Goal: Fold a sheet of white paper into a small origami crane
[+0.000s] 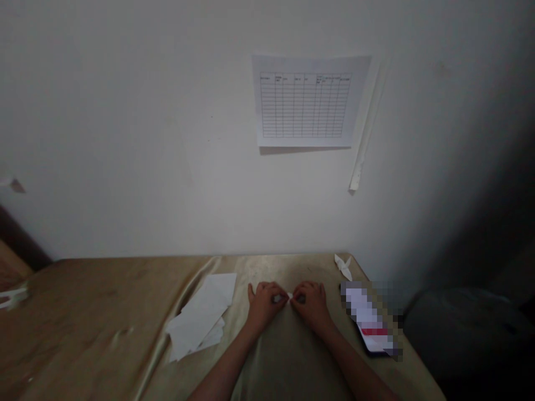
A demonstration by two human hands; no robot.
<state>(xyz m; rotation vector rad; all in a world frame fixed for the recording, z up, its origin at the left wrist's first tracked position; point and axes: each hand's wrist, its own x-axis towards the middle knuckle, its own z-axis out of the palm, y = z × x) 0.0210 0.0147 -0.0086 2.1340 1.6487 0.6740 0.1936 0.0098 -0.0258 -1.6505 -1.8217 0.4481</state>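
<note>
- White and very small, one piece that looks like paper (290, 296) is between the fingertips of both hands; it is to the right of the landmark, which is the loose pile of white rectangular paper sheets (204, 314).
- Left hand (266, 303), just to the right of the pile, has its thumb and finger closed narrowly on the white piece.
- Right hand (311, 305), a little farther right from the pile, pinches the same piece from the other side; the fingertips of both hands nearly meet, and they hide the exact form of the piece.
- Under the pile there is a shiny golden-brown tablecloth (276, 373), with a long raised fold running near the pile's left side.
- Well to the right of the pile lies a dark-edged phone with a lit screen (368, 314); its content is blurred into squares.
- Farther behind than the pile, and well to its right, a pointed, folded white paper shape (344, 268) rests near the cloth's corner.
- Above the pile and to its right, a white sheet printed with a table grid (307, 106) hangs on the pale wall (125, 139).
</note>
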